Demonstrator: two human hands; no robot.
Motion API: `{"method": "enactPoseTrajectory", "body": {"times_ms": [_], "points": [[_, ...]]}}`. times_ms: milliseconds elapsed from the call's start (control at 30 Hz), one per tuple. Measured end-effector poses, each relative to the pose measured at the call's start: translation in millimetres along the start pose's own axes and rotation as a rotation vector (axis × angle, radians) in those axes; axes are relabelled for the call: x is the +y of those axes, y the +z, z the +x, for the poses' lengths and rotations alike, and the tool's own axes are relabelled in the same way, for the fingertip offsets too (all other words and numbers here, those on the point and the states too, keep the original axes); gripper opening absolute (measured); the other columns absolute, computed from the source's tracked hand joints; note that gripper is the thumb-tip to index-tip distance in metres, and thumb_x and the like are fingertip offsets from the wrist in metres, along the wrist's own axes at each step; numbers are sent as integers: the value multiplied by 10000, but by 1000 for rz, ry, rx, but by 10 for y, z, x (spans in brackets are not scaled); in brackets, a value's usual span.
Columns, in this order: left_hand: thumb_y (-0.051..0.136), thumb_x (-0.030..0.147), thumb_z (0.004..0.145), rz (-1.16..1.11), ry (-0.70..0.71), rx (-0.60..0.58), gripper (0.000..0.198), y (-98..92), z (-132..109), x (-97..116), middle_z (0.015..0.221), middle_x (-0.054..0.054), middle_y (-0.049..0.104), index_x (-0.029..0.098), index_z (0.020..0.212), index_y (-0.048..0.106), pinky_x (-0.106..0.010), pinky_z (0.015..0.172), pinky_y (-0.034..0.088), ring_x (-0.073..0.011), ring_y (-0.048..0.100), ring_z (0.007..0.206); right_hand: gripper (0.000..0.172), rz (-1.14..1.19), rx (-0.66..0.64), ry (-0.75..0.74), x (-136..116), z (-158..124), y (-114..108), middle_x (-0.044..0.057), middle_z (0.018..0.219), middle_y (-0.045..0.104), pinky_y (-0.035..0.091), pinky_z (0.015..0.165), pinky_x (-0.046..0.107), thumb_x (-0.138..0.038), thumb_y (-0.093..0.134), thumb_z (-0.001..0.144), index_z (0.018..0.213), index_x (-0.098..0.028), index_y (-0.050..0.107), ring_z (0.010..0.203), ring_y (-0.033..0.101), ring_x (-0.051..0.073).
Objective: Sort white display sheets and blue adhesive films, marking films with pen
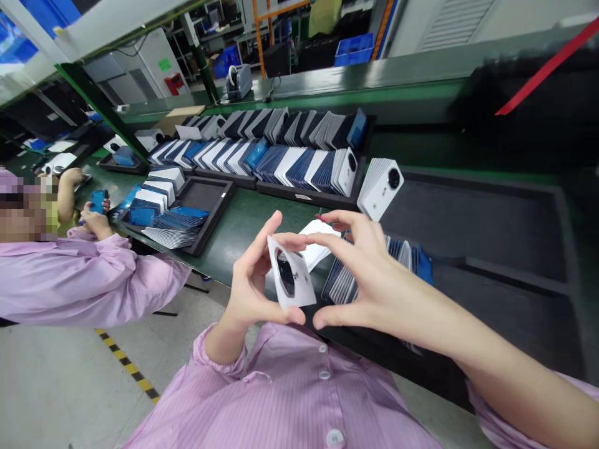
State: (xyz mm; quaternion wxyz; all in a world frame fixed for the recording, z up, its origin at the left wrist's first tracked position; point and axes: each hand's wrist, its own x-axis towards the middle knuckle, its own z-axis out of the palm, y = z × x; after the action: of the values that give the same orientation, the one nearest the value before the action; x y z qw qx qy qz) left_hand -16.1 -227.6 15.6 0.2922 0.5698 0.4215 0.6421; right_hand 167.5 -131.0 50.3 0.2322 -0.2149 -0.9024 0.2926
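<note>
A white panel with a dark oval cutout (pixel 304 282) is held tilted in my left hand (pixel 253 280), its edges between the thumb and fingers. My right hand (pixel 362 268) is just right of the panel, thumb and fingers spread, with nothing visible between them; its fingertips come near those of my left hand at the panel's upper edge. Behind my hands lies a small pile of white panels (pixel 319 246). Partly hidden under my right hand, a row of panels with a blue one (pixel 425 267) stands at the tray's near left.
Long rows of white and dark panels (pixel 290 167) stand in trays across the green bench (pixel 248 215). A fanned white stack (pixel 380 187) leans at the large black tray (pixel 505 218). At left, a co-worker in a pink sleeve (pixel 93 280) holds a blue item (pixel 98 201) near another tray.
</note>
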Motion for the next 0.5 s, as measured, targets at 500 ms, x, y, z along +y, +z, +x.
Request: {"method": "enactPoseTrajectory", "body": {"times_ms": [500], "points": [[980,376,497,95,127,-21,1085,181,21,160,1370,-81,655,311,1470,504,-447,1172,435,-307,570,1344,766,-136,65,-18,-62,36,235,166,1442,312,407,1065,634,-223,773,718,1388,-281,406,1328,364,412]]}}
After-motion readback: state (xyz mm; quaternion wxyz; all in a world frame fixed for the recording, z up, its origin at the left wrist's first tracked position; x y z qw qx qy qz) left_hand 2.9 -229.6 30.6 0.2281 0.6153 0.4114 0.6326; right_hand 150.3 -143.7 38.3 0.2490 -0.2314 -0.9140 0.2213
